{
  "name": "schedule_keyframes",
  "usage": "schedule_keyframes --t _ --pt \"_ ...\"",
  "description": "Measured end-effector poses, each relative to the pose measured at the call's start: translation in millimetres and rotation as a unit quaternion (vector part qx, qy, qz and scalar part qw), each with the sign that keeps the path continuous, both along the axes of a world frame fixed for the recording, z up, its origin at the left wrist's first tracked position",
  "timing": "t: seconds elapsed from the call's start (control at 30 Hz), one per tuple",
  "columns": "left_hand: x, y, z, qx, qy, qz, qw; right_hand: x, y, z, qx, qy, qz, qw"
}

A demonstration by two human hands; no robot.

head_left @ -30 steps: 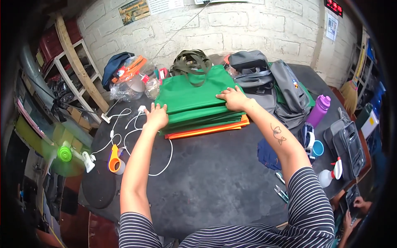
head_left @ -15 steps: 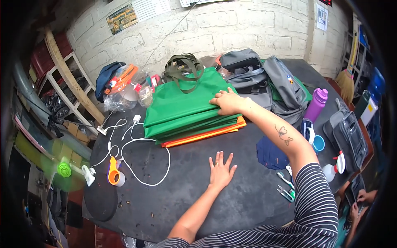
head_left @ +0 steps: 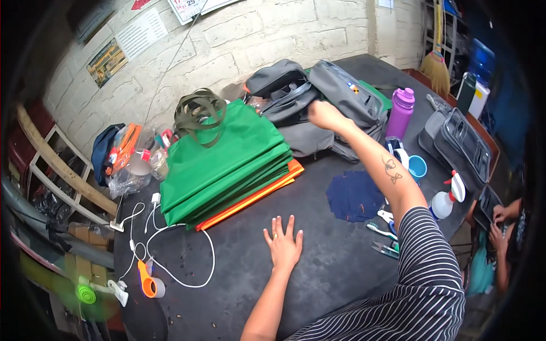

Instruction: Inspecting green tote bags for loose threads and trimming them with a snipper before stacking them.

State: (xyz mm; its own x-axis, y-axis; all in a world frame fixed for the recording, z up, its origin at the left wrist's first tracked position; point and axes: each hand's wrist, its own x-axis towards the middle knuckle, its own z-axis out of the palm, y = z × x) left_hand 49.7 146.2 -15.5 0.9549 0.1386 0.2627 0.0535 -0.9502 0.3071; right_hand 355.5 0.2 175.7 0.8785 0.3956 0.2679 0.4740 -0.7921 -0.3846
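Observation:
My left hand (head_left: pixel 282 247) lies flat on the dark table with its fingers spread, in front of a stack of green tote bags (head_left: pixel 227 150) with dark olive handles (head_left: pixel 199 113). Orange and yellow fabric pieces (head_left: pixel 250 204) show at the bottom of that stack. My right hand (head_left: pixel 329 116) reaches over to the grey bags at the back. It is against or just in front of an unzipped grey bag (head_left: pixel 284 102), beside a grey backpack (head_left: pixel 348 91) with a small colourful patch. Its fingers are curled and partly hidden, so what they grip does not show.
Dark blue fabric (head_left: pixel 354 196), snips (head_left: pixel 387 249) and a spray bottle (head_left: pixel 446 199) lie or stand at right, near a purple bottle (head_left: pixel 401 113). A white cable (head_left: pixel 211 250) and tape dispenser (head_left: pixel 149 283) are at left. Another person's hands (head_left: pixel 500 227) work at far right.
My right hand has left the green tote stack and moved right to the grey bags, its fingers now curled. My left hand stays flat on the table. The view has swung to the right.

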Motion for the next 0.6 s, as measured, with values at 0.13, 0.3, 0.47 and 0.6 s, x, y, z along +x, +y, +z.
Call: schedule_keyframes --t 0.13,0.3,0.47,0.6 --pt "0.0 -1.9 1.0 -0.004 0.001 -0.003 1.0 42.7 -65.2 -70.9 -0.018 -0.009 -0.025 0.999" --pt "-4.0 4.6 1.8 -0.004 0.011 0.008 1.0 58.1 -47.4 -99.6 0.054 -0.119 0.001 0.991" --pt "-2.7 3.9 3.3 -0.005 0.016 0.008 1.0 101.3 -23.2 -103.0 -0.06 -0.191 -0.128 0.971" --pt "-0.3 -0.4 3.8 -0.009 0.014 0.005 1.0 128.2 -24.0 -99.4 -0.133 -0.126 -0.23 0.956"
